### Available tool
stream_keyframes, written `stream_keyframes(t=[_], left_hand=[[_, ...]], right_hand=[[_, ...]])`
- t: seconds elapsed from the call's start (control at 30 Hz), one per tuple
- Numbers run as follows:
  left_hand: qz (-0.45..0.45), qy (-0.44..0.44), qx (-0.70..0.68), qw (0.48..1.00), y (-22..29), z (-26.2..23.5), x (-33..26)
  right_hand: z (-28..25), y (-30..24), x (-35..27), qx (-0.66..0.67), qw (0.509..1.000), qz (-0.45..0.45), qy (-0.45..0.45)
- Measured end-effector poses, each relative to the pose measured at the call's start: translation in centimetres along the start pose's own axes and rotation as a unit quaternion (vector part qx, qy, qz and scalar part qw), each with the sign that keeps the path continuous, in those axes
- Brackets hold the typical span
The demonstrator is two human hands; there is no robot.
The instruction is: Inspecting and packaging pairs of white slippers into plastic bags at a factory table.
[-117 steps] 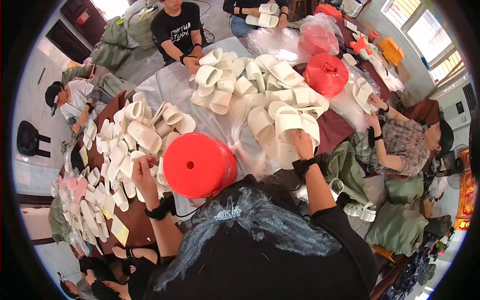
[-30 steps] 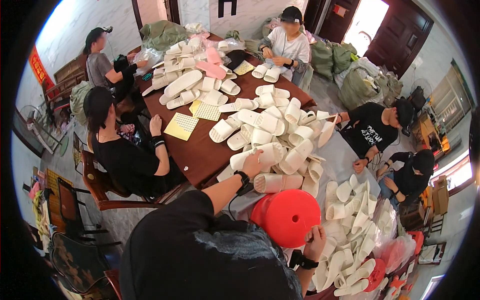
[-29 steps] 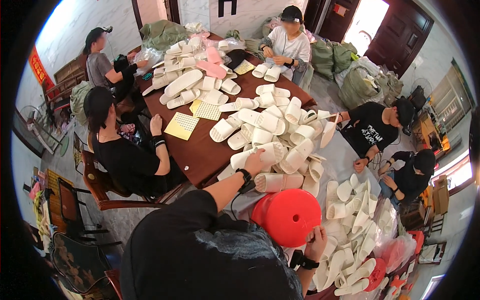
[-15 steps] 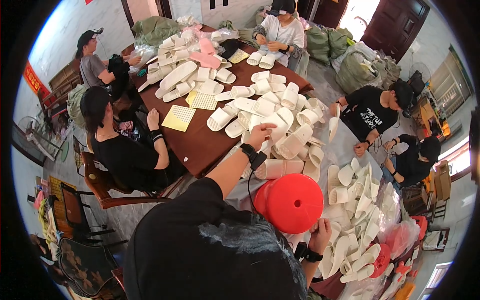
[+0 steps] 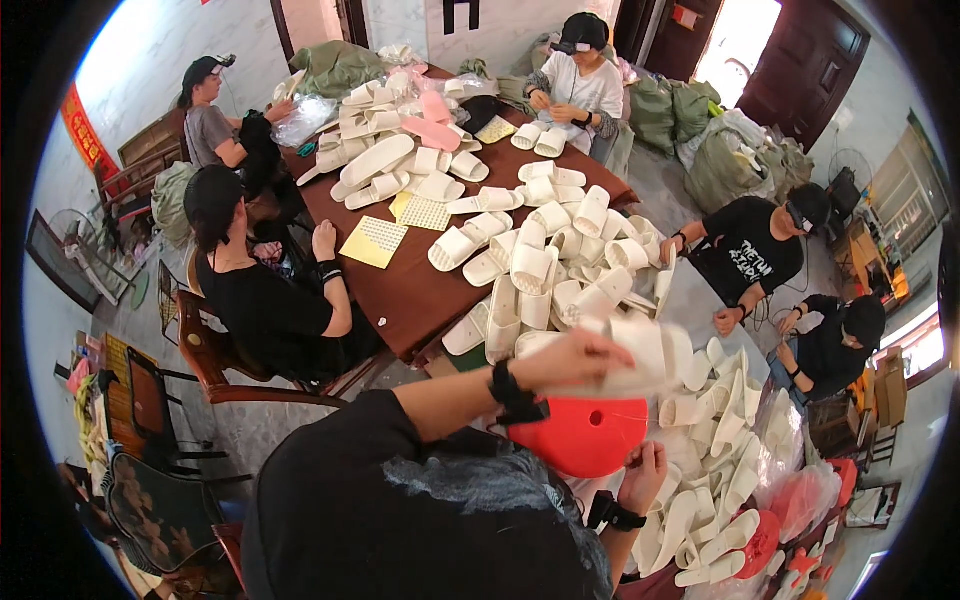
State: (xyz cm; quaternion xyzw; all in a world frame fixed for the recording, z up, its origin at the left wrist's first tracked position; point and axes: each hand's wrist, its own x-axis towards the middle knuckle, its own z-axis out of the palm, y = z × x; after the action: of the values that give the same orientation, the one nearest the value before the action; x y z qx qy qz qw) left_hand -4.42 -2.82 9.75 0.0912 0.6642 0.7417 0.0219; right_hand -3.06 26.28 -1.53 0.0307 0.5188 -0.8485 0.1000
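My left hand (image 5: 575, 362) is closed on a white slipper (image 5: 650, 358), both smeared by motion, over the far part of a red round stool (image 5: 585, 445) with a hole in its top. Close to the stool's right side, my right hand (image 5: 642, 477) has its fingers curled in a pinch; whatever it holds is too small to make out. Beyond my left hand lies a heap of white slippers (image 5: 535, 265). Another pile of white slippers (image 5: 690, 505) spreads to the right of my right hand.
Yellow sheets of small stickers (image 5: 373, 241) lie on the brown table (image 5: 345, 285). Pink slippers (image 5: 432, 130) rest among white ones at the back. Several people sit around, one person (image 5: 265, 290) at left and another (image 5: 750, 250) at right. Stuffed sacks (image 5: 735, 145) stand far right.
My left hand has come from the slipper heap toward me and right, carrying a white slipper over the stool. My right hand has stayed nearly in place.
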Motion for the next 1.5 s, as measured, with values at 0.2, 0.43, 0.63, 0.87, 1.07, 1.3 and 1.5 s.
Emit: stream_keyframes(t=[0.2, 0.43, 0.63, 0.87, 1.07, 1.3, 1.5], left_hand=[[-0.053, -0.187, 0.053, 0.980, -7.0, 7.3, -1.0], [-0.051, -0.249, 0.164, 0.953, -12.6, 7.7, -0.7], [-0.065, -0.280, 0.186, 0.940, -13.6, 7.4, 0.1], [0.015, -0.305, 0.218, 0.927, -12.4, 5.0, 1.6], [0.173, 0.228, 0.475, 0.832, -9.2, -1.9, 7.0], [-0.234, -0.073, 0.515, 0.821, -21.6, -7.1, 10.7], [-0.196, -0.046, 0.422, 0.884, -23.4, -6.5, 9.5]], right_hand=[[1.7, -2.1, -1.1, 0.035, 0.994, -0.001, 0.101], [-3.2, -0.2, -1.4, -0.057, 0.985, 0.053, 0.155], [-2.6, 0.9, -0.5, -0.335, 0.929, -0.090, 0.129], [0.7, 2.3, -0.2, -0.555, 0.814, -0.153, -0.081], [0.1, 3.8, -0.3, -0.668, 0.726, -0.137, -0.092], [0.8, 3.9, -0.6, -0.672, 0.711, -0.189, -0.079], [0.5, 4.2, -0.5, -0.664, 0.723, -0.176, -0.063]])
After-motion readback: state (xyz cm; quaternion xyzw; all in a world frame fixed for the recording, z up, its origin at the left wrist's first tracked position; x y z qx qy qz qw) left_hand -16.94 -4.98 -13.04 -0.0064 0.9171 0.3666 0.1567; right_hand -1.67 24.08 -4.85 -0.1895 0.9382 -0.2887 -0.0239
